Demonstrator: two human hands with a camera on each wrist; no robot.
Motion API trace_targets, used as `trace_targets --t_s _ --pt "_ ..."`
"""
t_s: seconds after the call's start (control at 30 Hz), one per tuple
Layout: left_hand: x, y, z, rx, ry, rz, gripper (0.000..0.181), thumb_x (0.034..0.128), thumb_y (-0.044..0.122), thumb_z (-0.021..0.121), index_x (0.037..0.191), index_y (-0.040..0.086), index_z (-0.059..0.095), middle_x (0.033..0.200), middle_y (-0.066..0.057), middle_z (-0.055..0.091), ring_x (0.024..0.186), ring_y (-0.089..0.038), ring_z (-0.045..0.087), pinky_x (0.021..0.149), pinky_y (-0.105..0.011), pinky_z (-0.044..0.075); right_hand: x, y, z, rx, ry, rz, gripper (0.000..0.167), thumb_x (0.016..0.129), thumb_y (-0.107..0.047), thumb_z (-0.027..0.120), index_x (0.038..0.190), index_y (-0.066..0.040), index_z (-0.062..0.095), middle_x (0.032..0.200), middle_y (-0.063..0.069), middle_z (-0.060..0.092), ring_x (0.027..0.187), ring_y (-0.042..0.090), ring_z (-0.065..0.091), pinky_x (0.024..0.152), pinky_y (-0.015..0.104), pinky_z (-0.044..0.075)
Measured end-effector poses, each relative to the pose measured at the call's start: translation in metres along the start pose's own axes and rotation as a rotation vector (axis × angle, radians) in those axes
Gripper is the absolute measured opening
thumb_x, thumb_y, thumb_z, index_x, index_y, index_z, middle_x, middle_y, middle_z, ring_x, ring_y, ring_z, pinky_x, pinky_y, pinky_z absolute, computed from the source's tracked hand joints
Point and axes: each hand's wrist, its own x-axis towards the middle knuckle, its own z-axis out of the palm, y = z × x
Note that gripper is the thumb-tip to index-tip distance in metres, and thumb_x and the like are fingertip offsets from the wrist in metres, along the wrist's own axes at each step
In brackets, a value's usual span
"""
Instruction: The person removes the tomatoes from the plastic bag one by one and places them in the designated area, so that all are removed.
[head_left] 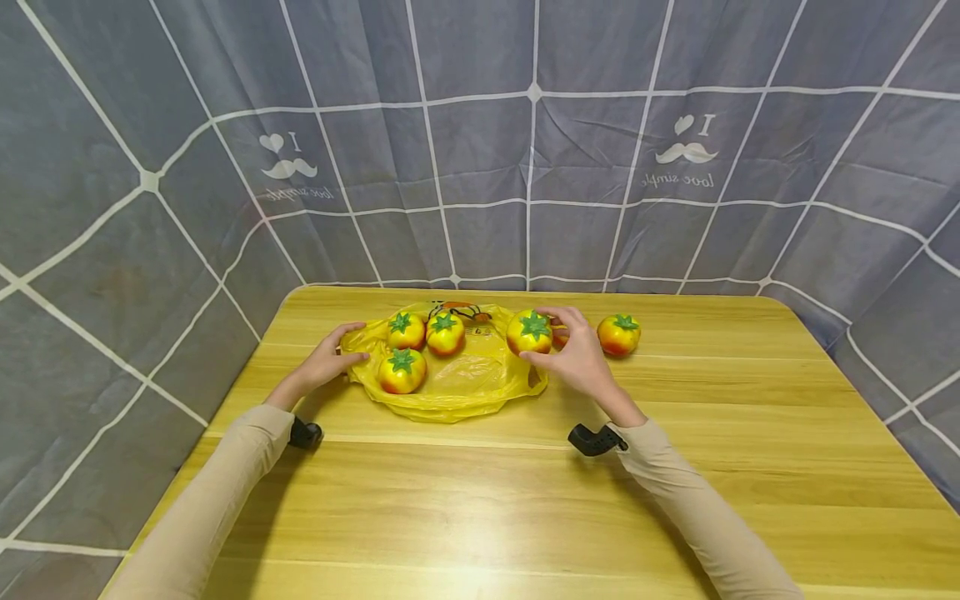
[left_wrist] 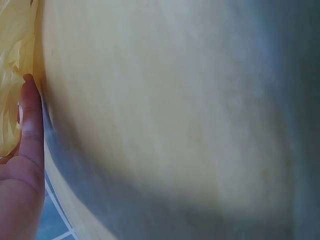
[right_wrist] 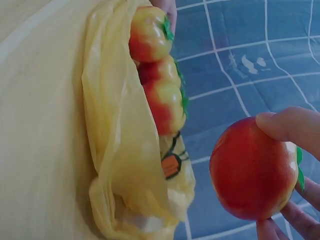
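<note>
My right hand grips a yellow-red tomato with a green star-shaped top, thumb and fingers on opposite sides. It is held above the right end of a yellow plastic bag. From the right wrist view, the tomato shows its red underside, apart from the bag. Three more tomatoes lie in the left part of the bag. My left hand holds the bag's left edge, its thumb lying along the plastic; the other fingers are mostly hidden.
Right of my right hand another tomato sits on the wooden table, with one more partly hidden behind that hand. A grey curtain with white lines surrounds the table's back and sides.
</note>
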Motion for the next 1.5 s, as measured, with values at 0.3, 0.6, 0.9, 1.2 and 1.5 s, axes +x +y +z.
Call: trace_targets --t_s 0.3,0.6,0.9,1.2,1.5 --pt "0.001 0.002 0.0 0.014 -0.001 -0.007 0.065 0.0948 0.013 0.058 0.149 0.0 0.024 0.152 -0.03 0.023 0.115 -0.037 0.049 0.074 -0.016 0.044 -0.002 0.013 -0.023 -0.046 0.048 -0.024 0.064 0.069 -0.016 0.086 0.126 -0.004 0.058 0.124 0.017 0.052 0.106 0.03 0.053 0.095 0.047 0.049" --pt "0.003 0.001 0.0 0.017 -0.006 -0.006 0.065 0.0951 0.013 0.058 0.149 -0.001 0.024 0.152 -0.029 0.022 0.117 -0.038 0.049 0.075 -0.015 0.044 -0.005 0.025 -0.046 -0.075 0.091 -0.034 0.066 0.069 -0.011 0.086 0.126 0.001 0.056 0.124 0.021 0.05 0.106 0.033 0.052 0.092 0.052 0.05" --pt "0.002 0.001 0.001 0.01 -0.006 -0.007 0.065 0.0947 0.012 0.058 0.148 -0.001 0.024 0.151 -0.03 0.023 0.114 -0.035 0.05 0.074 -0.015 0.044 -0.011 0.039 -0.07 -0.121 0.129 0.002 0.066 0.069 -0.01 0.085 0.127 0.003 0.055 0.124 0.022 0.05 0.107 0.035 0.052 0.093 0.051 0.048" --pt "0.002 0.0 0.002 0.026 -0.004 -0.004 0.066 0.0944 0.014 0.059 0.148 -0.001 0.024 0.152 -0.03 0.022 0.117 -0.035 0.045 0.075 -0.016 0.042 -0.023 0.05 -0.091 -0.173 0.174 0.025 0.065 0.07 -0.012 0.085 0.127 0.003 0.056 0.123 0.021 0.052 0.105 0.032 0.053 0.093 0.049 0.048" --pt "0.001 -0.003 0.0 0.026 -0.002 -0.015 0.066 0.0953 0.014 0.058 0.149 -0.001 0.023 0.153 -0.03 0.021 0.116 -0.035 0.046 0.074 -0.016 0.043 -0.031 0.063 -0.106 -0.179 0.233 0.043 0.062 0.072 -0.01 0.083 0.127 0.004 0.056 0.121 0.024 0.051 0.105 0.034 0.053 0.083 0.005 0.04"
